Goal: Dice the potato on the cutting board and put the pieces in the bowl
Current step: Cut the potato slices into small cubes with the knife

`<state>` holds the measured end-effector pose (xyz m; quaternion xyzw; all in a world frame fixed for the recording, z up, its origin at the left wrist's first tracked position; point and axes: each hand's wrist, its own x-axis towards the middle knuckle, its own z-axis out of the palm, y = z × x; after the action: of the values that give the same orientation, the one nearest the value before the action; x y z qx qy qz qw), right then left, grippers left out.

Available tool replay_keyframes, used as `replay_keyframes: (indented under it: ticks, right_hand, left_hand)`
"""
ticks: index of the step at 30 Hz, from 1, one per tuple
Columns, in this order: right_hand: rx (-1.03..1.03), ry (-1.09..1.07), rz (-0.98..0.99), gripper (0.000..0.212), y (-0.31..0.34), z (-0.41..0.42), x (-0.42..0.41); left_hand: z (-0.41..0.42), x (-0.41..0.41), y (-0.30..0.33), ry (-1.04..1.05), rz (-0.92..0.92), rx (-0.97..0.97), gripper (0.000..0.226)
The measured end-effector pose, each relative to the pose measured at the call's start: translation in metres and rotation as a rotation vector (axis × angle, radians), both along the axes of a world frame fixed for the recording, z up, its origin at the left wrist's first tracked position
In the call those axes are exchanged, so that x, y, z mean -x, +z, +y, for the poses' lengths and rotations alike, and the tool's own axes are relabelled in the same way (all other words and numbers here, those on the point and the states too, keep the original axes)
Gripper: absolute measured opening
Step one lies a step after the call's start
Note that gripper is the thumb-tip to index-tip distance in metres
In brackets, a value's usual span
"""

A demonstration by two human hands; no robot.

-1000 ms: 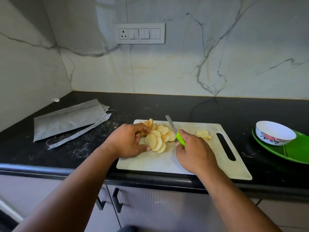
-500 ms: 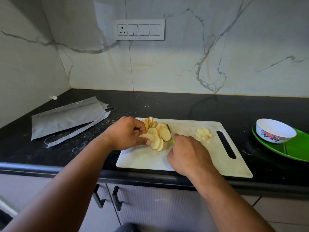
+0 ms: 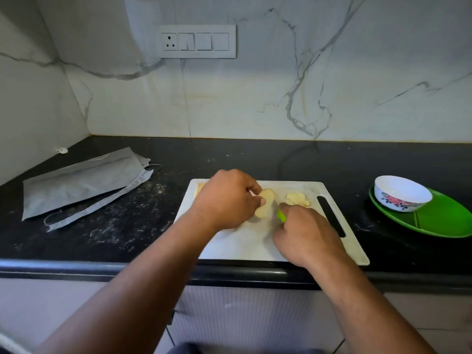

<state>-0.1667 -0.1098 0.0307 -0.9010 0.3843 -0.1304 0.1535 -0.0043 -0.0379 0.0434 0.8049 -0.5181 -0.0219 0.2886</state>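
Note:
A white cutting board (image 3: 245,246) lies on the black counter. My left hand (image 3: 227,199) pinches a stack of pale potato slices (image 3: 265,204) in the middle of the board. My right hand (image 3: 306,235) grips a knife by its green handle (image 3: 281,215), right beside the slices; the blade is hidden. A small heap of cut potato pieces (image 3: 297,199) sits further right on the board, near its handle slot. A white bowl with a flower pattern (image 3: 402,192) stands to the right, looking empty from this angle.
The bowl rests on a green plate (image 3: 444,221) at the counter's right. A grey cloth bag (image 3: 81,182) lies at the left. The counter's front edge (image 3: 102,268) runs just under the board. A switch panel (image 3: 196,41) is on the marble wall.
The spread-out slices have been gathered under my left hand into a tighter stack. My right hand with the knife has moved in close to them, and the blade no longer shows.

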Motion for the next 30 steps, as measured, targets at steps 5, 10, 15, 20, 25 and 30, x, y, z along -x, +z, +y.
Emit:
replay_keyframes:
  ticks: [5,10,15,20,25,30]
  right_hand:
    - [0.062,-0.066,0.033,0.050,-0.003,-0.011,0.030]
    - [0.098,-0.111,0.000,0.057,-0.007,-0.019,0.044]
    - [0.119,-0.054,-0.081,0.057,-0.013,-0.009,0.050]
    - [0.136,-0.106,-0.036,0.057,-0.011,-0.018,0.051]
    - [0.172,-0.089,-0.077,0.055,-0.008,-0.015,0.048]
    - [0.191,-0.066,-0.103,0.052,-0.004,-0.014,0.042]
  left_hand:
    - [-0.035,0.021,-0.004,0.048,-0.137,-0.169,0.031]
    - [-0.041,0.018,-0.011,0.037,-0.276,-0.260,0.034]
    - [-0.032,0.010,-0.013,-0.064,-0.390,-0.388,0.065]
    - [-0.036,0.006,-0.014,-0.119,-0.359,-0.410,0.044]
    - [-0.045,0.009,-0.019,-0.116,-0.332,-0.342,0.031]
    - [-0.050,0.010,-0.019,-0.044,-0.295,-0.340,0.037]
